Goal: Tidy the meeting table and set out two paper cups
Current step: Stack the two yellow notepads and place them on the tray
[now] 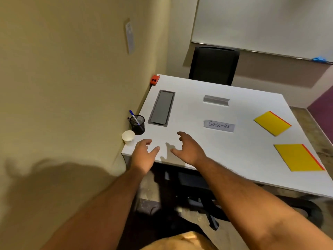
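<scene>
A white paper cup [128, 137] stands upright at the near left corner of the white meeting table [225, 156]. Just behind it is a black mesh pen holder [138, 124] with a blue-capped pen. My left hand [144, 153] hovers over the table edge a little to the right of the cup, fingers apart, holding nothing. My right hand [188, 147] is beside it, fingers curled and spread, also empty. Two yellow folders [272, 123] [298, 157] lie on the right side. A "CHECK-IN" name card [219, 125] sits mid-table.
A grey cable hatch [161, 107] is set into the table at the left, with a second grey name card [216, 100] behind. A red object [155, 80] sits at the far left corner. One black chair [214, 65] stands behind the table, another chair base [207, 210] below it. The wall is close at left.
</scene>
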The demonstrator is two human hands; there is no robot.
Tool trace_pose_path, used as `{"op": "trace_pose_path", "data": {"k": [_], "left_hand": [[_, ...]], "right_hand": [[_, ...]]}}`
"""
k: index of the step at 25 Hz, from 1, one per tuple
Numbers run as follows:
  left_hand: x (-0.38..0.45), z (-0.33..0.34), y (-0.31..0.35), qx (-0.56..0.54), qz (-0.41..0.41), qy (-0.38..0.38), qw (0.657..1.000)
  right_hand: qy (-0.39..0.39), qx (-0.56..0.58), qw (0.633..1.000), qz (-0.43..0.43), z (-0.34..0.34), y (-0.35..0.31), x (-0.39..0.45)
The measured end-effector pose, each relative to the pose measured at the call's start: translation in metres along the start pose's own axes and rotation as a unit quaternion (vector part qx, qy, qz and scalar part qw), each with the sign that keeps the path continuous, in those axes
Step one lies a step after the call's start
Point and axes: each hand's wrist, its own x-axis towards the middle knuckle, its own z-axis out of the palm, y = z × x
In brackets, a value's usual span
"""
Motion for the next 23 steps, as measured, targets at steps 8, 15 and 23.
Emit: {"op": "trace_pose_path", "data": {"k": [8,15,23], "left_hand": [[-0.031,0.104,0.048,-0.12,-0.059,-0.079,0.988],[-0.04,0.229,0.096,-0.054,-0.063,-0.083,0.993],[-0.066,0.404,0.132,0.036,-0.083,-0.132,0.987]], "right_hand": [[0.044,0.003,0.997,0.061,-0.066,0.097,-0.044],[0.041,0.02,0.996,0.079,-0.128,0.237,-0.042],[0.012,0.054,0.992,0.114,-0.207,0.419,-0.041]]}}
